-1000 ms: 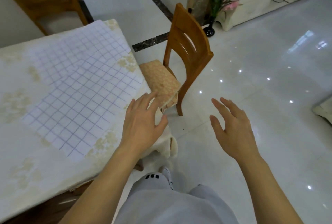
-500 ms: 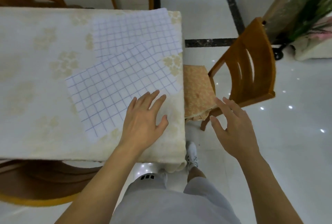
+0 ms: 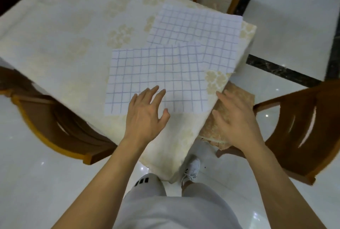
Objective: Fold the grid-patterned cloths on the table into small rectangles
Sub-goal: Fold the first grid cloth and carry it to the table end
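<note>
Standing at the table's near corner, grey trousers and a white sneaker (image 3: 192, 171) below. Left hand (image 3: 145, 116) out over the cream floral tablecloth (image 3: 60, 45), fingers straight and spread, gripping nothing, tips just reaching the near edge of the nearer grid-patterned cloth (image 3: 156, 76). Right hand (image 3: 233, 120) also spread and empty, hanging off the table's right edge above the cushioned seat of the wooden chair (image 3: 301, 129), beside the cloth's near right corner but apart from it. Nearer cloth lying flat and unfolded, straight ahead of the fingers, long axis running left to right. Left hand clearly the closer one. Beyond it, partly tucked under its far edge, a second grid-patterned cloth (image 3: 200, 26) reaching the far right table edge. Plenty of bare tablecloth leftward for folding; little margin on the right.
</note>
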The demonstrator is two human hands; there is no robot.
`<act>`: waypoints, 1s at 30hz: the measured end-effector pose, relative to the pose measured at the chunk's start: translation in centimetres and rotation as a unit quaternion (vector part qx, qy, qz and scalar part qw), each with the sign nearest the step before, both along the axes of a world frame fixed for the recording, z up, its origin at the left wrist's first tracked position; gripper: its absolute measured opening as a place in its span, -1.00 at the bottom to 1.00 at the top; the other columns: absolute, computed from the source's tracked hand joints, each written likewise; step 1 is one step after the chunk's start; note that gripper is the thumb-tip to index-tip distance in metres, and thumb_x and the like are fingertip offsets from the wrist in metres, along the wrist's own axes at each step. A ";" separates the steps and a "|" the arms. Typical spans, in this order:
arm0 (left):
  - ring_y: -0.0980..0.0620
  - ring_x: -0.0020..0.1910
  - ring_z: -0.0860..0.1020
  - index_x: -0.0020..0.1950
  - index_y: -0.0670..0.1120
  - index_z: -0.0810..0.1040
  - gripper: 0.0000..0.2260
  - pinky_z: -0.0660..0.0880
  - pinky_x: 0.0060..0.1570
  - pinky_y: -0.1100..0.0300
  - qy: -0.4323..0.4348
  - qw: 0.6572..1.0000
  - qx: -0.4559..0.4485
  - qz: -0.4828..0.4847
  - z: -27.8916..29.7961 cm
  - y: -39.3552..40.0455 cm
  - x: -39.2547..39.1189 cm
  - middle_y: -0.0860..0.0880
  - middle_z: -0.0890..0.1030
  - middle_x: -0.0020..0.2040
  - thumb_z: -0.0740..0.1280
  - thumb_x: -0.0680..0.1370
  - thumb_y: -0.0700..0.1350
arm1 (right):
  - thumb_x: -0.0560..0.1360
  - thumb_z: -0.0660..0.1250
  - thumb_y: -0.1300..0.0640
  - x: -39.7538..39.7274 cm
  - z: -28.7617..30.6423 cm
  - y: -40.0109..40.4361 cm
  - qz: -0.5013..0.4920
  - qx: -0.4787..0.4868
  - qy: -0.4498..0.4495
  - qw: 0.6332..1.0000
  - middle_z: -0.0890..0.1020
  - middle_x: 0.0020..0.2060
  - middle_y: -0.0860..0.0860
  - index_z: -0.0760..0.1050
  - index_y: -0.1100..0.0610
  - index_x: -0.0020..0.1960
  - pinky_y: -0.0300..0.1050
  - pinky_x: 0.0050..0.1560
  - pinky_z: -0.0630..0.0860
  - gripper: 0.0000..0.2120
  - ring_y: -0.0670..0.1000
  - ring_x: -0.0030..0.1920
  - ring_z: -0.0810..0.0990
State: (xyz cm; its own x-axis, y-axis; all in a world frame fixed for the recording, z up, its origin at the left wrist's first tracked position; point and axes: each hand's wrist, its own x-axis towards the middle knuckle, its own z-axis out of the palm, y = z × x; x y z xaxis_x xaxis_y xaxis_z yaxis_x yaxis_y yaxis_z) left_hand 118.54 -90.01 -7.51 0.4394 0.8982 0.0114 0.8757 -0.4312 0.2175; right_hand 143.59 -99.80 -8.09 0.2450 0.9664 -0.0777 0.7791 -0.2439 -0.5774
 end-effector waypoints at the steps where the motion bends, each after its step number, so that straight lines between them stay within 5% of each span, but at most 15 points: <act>1: -0.13 0.45 0.37 0.48 0.00 0.39 -0.49 0.28 0.45 -0.17 0.007 1.000 0.000 0.009 -0.2 0.0 -0.4 -0.07 0.41 0.49 0.17 0.57 0.14 | 0.59 0.16 -0.15 0.0 -0.1 0.7 0.013 -0.002 0.006 1.000 0.30 0.53 0.03 0.28 -0.03 0.54 0.13 0.49 0.23 -0.45 0.07 0.51 0.25; 3: -0.13 0.43 0.40 0.47 -0.01 0.41 -0.50 0.30 0.43 -0.17 0.021 1.000 -0.001 0.023 -0.6 0.0 -1.5 -0.07 0.43 0.47 0.17 0.56 0.13 | 0.61 0.25 -0.05 -0.2 -0.5 2.0 0.038 -0.010 0.027 0.999 0.25 0.55 0.00 0.27 -0.04 0.55 0.02 0.49 0.17 -0.48 0.04 0.53 0.19; 8: -0.16 0.39 0.45 0.44 -0.03 0.45 -0.50 0.31 0.41 -0.17 0.046 0.999 -0.004 0.025 -2.0 0.3 -4.3 -0.09 0.48 0.43 0.10 0.56 0.12 | 0.62 0.16 -0.11 -1.6 -2.2 5.2 0.128 -0.012 -0.010 0.992 0.27 0.55 0.01 0.27 -0.03 0.55 0.19 0.52 0.18 -0.48 0.04 0.55 0.15; 18: -0.10 0.33 0.49 0.39 -0.09 0.49 -0.55 0.34 0.38 -0.04 0.053 0.990 -0.065 -0.116 -8.8 5.7 -9.6 -0.08 0.53 0.37 0.27 0.52 -0.01 | 0.64 0.03 -0.17 -4.8 -8.6 9.6 0.279 -0.022 -0.111 0.954 0.18 0.59 0.05 0.17 -0.02 0.59 0.21 0.53 0.15 -0.45 0.10 0.60 0.06; 22: -0.12 0.40 0.43 0.46 -0.08 0.39 -0.48 0.32 0.42 -0.09 0.078 0.985 -0.090 -0.124 -11.5 7.6 -10.8 -0.09 0.45 0.45 0.34 0.51 -0.02 | 0.64 0.01 -0.21 -5.8 -11.9 11.0 0.306 -0.051 -0.151 0.939 0.14 0.60 0.05 0.14 -0.03 0.60 0.23 0.54 0.13 -0.42 0.10 0.60 0.03; 30: -0.07 0.58 0.13 0.60 0.04 0.13 -0.40 0.05 0.54 -0.10 0.105 0.975 -0.066 -0.187 -14.8 11.1 -11.0 -0.05 0.15 0.61 0.15 0.58 0.14 | 0.60 0.00 -0.34 -6.3 -15.7 13.4 0.324 -0.056 -0.206 0.922 0.03 0.62 0.05 0.05 -0.04 0.62 0.28 0.53 0.09 -0.32 0.15 0.61 -0.06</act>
State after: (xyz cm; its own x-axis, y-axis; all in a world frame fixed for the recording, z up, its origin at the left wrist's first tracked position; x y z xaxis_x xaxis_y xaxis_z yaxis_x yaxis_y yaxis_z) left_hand 107.54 -78.89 -22.30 0.7160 0.6627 -0.2194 0.6944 -0.7085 0.1260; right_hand 137.34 -86.36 -23.81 -0.3499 0.9116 -0.2159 0.9298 0.3098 -0.1988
